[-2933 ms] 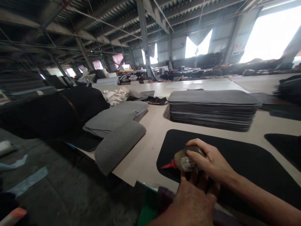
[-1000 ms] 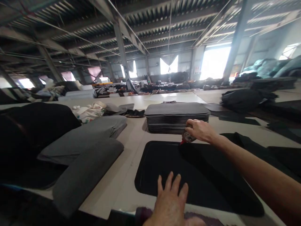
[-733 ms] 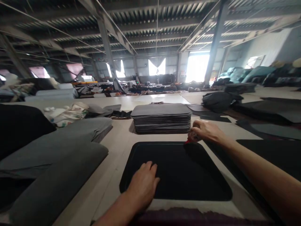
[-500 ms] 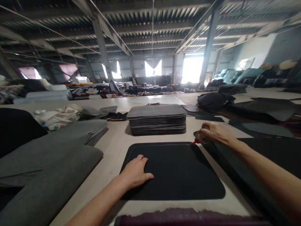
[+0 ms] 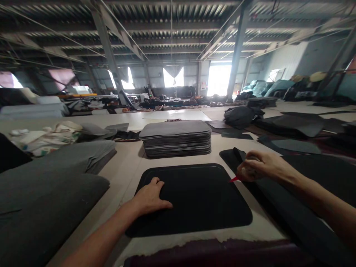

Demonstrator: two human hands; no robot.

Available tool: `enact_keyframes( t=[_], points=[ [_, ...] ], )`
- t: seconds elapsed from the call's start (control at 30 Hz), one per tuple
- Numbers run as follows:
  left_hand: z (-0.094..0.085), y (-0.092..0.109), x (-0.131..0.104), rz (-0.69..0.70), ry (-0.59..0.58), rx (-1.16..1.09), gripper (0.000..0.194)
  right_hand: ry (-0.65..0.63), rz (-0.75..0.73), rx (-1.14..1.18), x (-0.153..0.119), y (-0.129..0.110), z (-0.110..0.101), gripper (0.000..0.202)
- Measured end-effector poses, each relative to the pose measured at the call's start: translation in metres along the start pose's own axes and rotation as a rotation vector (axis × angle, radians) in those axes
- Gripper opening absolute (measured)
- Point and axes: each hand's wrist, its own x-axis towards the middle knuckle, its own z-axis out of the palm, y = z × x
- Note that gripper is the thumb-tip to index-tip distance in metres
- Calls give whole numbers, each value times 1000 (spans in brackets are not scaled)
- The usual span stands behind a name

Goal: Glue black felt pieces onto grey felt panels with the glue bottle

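Observation:
A black rounded-corner sheet (image 5: 194,200) lies flat on the table in front of me. My left hand (image 5: 151,196) rests on its left part, fingers spread and thumb pointing right. At the sheet's right edge, my right hand (image 5: 251,167) is closed around what looks like a glue bottle with a red nozzle (image 5: 234,179); the fingers hide most of its body. The nozzle tip points left, at or just above the sheet's border. A thin, shiny line runs along the far edge and round the far right corner.
Behind the sheet stands a neat stack of grey rounded panels (image 5: 176,139). Folded grey material (image 5: 63,196) lies on the left, with crumpled white cloth (image 5: 47,137) beyond. Dark sheets (image 5: 314,174) lie under and beside my right arm. Purple material (image 5: 211,252) borders the near edge.
My right hand has drawn the red nozzle from the far right corner nearer to me along the sheet's right side. My left hand stays on the sheet. The whole view has shifted slightly.

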Motion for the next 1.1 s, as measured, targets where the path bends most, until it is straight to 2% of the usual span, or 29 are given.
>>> enact_keyframes(
  t=[0.3, 0.43, 0.53, 0.63, 0.73, 0.83, 0.93, 1.1],
  points=[
    [4, -6, 5, 47, 6, 20, 99, -39, 30, 156, -84, 0, -14, 40],
    [5, -8, 5, 59, 12, 27, 98, 25, 77, 219, -111, 4, -13, 35],
    [5, -8, 4, 67, 25, 33, 99, 21, 86, 238, -123, 2, -10, 39],
    [3, -8, 5, 96, 37, 42, 91, 0, 44, 259, -125, -11, -4, 43],
    [-2, -11, 10, 154, 53, 66, 64, -43, -50, 291, -117, -34, 5, 40],
    [-10, -17, 19, 194, 64, 75, 45, -82, -213, 311, -103, -63, 16, 33],
    [-18, -24, 29, 211, 55, 53, 37, -112, -364, 338, -87, -92, 29, 29],
    [-28, -31, 35, 212, 9, -24, 25, -169, -534, 387, -67, -144, 53, 23]
  ],
)
